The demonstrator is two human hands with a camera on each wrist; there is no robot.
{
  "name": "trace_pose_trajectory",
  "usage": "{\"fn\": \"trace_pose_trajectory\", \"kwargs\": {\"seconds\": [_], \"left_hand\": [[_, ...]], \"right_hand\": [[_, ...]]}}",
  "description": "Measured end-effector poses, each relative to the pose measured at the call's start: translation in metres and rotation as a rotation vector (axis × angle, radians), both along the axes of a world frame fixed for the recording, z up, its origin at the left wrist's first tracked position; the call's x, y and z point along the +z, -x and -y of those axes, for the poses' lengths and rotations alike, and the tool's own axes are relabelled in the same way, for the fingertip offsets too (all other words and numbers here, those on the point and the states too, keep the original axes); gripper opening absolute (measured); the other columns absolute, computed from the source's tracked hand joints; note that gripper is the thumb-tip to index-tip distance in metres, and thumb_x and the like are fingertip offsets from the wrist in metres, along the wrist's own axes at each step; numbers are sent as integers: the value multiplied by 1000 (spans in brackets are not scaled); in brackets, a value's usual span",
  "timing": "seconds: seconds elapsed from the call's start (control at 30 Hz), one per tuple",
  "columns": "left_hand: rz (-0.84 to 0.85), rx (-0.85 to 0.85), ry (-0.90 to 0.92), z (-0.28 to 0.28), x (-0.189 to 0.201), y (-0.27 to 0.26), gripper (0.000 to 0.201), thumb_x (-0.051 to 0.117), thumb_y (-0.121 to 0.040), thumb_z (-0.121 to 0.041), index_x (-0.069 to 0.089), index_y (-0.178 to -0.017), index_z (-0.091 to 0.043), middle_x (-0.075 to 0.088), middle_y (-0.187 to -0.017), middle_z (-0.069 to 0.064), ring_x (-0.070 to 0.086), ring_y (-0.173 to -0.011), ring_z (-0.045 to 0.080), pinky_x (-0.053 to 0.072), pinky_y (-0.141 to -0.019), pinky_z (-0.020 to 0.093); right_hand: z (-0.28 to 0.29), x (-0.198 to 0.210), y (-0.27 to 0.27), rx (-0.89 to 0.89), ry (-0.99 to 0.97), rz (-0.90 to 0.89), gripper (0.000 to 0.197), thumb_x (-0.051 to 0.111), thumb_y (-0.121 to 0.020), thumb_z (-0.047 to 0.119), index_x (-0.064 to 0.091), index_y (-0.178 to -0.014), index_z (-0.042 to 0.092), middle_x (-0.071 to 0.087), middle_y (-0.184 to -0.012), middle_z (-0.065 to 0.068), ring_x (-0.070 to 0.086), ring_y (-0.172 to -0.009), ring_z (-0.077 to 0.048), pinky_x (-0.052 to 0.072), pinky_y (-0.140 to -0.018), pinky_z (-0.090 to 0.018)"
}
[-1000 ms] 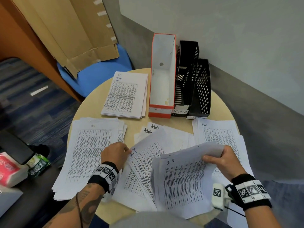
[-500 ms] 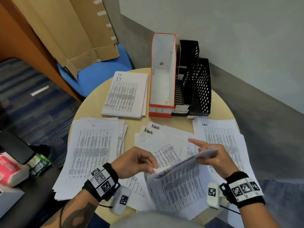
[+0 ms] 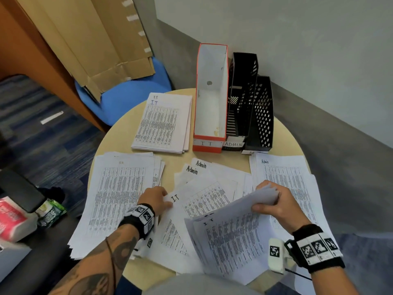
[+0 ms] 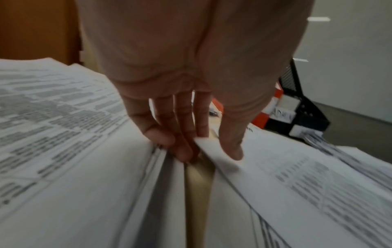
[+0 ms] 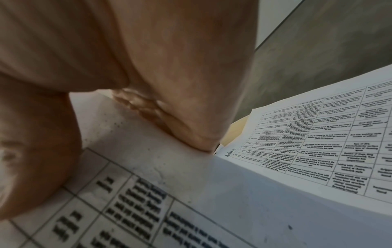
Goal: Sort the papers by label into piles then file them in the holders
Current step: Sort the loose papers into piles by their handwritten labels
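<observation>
On the round table (image 3: 119,137): sorted piles and an unsorted spread are lying side by side, far larger than anything in hand.
HR pile (image 3: 119,196): lying at the left edge, beside the left wrist.
Admin pile (image 3: 282,177): lying at the right, partly under the right hand's sheets.
IT pile (image 3: 163,124): sitting at the far side, just left of the holders.
Holders: the orange IT holder (image 3: 210,103) and the two black holders (image 3: 253,107) are standing unfilled as far as the head view shows (so filing is not yet begun).
Lifted sheaf (image 3: 234,237): the right hand (image 3: 278,207) is grasping its far edge, curling it up off the spread.
IT sheet (image 3: 191,207): half a second ago it was hidden under the left hand; now its label is showing and the left hand (image 3: 155,199) is pinching its corner, thumb on top.
Meaning: the sheet is looking ready to go to the IT pile; sorting is only partway done.
</observation>
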State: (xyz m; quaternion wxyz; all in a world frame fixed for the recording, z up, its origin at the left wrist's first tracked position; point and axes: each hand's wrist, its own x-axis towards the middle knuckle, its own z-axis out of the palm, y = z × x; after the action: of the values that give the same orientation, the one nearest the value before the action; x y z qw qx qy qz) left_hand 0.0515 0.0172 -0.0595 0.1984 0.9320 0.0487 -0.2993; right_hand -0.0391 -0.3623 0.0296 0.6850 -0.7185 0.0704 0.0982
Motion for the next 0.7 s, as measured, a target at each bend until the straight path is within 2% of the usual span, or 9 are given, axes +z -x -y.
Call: {"fn": "trace_pose_trajectory", "kwargs": {"seconds": [0.13,0.23,0.27,0.33,0.4,0.43,0.5,0.6,0.7], "left_hand": [[80,57,-90,12,10,8,16,75,-80,-40,66,-84,-27,70,-83,-5,67,-76,18,61,-78,36],[165,43,-120,15,23,19,25,73,-87,-47,65,-75,-26,68,-72,-8,66,-69,15,59,-73,32],[186,31,-128,15,28,22,28,71,-90,-49,65,-75,-26,67,-71,-9,65,-69,14,58,-73,31],[230,-3,-124,15,37,28,29,67,-93,-52,68,-79,-27,67,-71,-9,65,-69,12,58,-73,31],[285,-32,-69,16,47,34,25,65,-95,-51,74,-88,-29,70,-75,-10,66,-71,10,59,-76,33],[311,-46,-18,16,51,37,21,65,-97,-47,76,-93,-30,74,-80,-10,67,-75,10,59,-78,33],[348,-93,137,20,61,43,14,67,-98,-33,80,-100,-28,78,-92,-14,69,-82,6,58,-85,28],[347,-177,410,26,80,54,15,74,-92,-14,83,-93,-26,73,-82,-26,68,-81,-4,52,-79,11],[313,-199,600,32,100,61,24,80,-85,-5,82,-81,-28,74,-74,-22,71,-80,3,53,-74,12]], "right_hand": [[3,0,3,-13,6,-23,45,95,-55,-2,72,-92,8,72,-95,-14,71,-89,-34,60,-73,-46],[5,0,7,-31,34,-63,65,103,-38,39,78,-87,5,77,-91,-19,75,-87,-34,62,-75,-42],[6,1,8,-41,48,-69,68,102,-36,45,79,-85,4,76,-87,-19,76,-84,-31,61,-72,-37],[4,2,7,-23,57,-46,52,99,-48,36,78,-80,1,74,-82,-19,73,-79,-27,57,-69,-33],[0,7,5,27,20,-23,18,88,-63,8,78,-76,2,73,-80,-19,71,-78,-26,54,-71,-34],[-2,9,4,48,13,-10,12,84,-66,-3,79,-74,4,73,-82,-18,71,-80,-27,55,-71,-34],[-4,8,2,58,19,7,23,79,-69,-16,79,-71,7,76,-93,-15,71,-90,-28,57,-73,-33],[-3,4,-2,78,49,35,23,81,-69,-14,79,-72,8,73,-124,-2,67,-116,-25,57,-90,-40],[2,-3,-5,76,138,66,15,85,-69,-3,80,-76,9,57,-147,9,55,-132,-10,49,-100,-37]]}}
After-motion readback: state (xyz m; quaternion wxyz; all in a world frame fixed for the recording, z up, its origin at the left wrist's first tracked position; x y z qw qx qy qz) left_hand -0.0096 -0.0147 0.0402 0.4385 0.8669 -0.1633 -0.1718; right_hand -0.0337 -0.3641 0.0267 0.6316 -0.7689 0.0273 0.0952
